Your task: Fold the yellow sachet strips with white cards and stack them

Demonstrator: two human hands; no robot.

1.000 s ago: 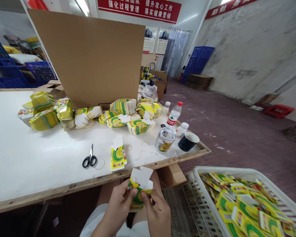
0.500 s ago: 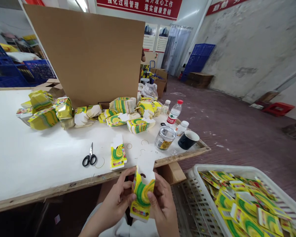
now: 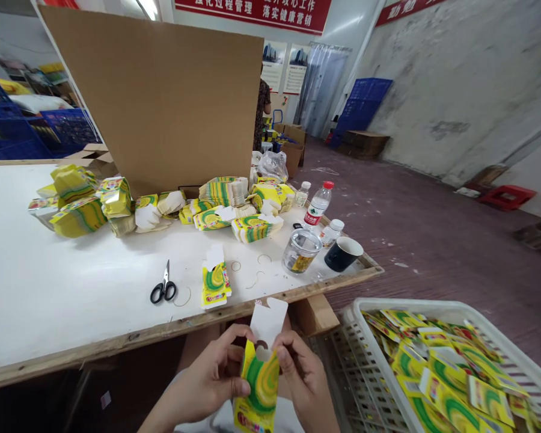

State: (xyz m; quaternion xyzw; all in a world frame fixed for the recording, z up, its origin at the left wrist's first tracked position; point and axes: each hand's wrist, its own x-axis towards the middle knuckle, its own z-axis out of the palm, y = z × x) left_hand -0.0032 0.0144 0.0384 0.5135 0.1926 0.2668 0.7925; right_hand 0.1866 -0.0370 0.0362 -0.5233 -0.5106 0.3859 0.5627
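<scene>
Between my two hands, in front of the table's near edge, is a small yellow and green carton with its white top flap raised. My left hand grips its left side, thumb on the printed front. At the upper right edge, my right hand pinches the carton near the base of the flap. Beyond them a short stack of flattened cartons lies by the table edge. Scissors with black handles rest to its left, with thin rubber bands around them.
Bundles of flat cartons line the back of the table before a tall cardboard sheet. A clear jar, dark mug and water bottle stand right. A white basket holds many cartons. A person stands behind.
The carton has dropped lower and its flap leans back. My right hand has shifted up to the carton's top edge. More of the person behind the cardboard shows.
</scene>
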